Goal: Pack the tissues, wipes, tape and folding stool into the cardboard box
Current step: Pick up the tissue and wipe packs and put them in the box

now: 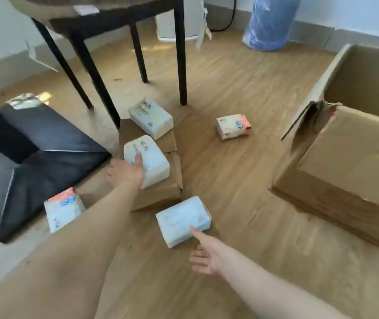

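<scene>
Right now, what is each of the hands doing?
Left hand: open, thumb on the middle tissue pack, not gripping it.
Right hand: open, fingertip touching the nearest tissue pack.

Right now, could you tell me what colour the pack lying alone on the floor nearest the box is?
White with orange-red and blue print, seen in the head view.

both hands [126, 171] touch tissue packs [147, 161] on floor.
</scene>
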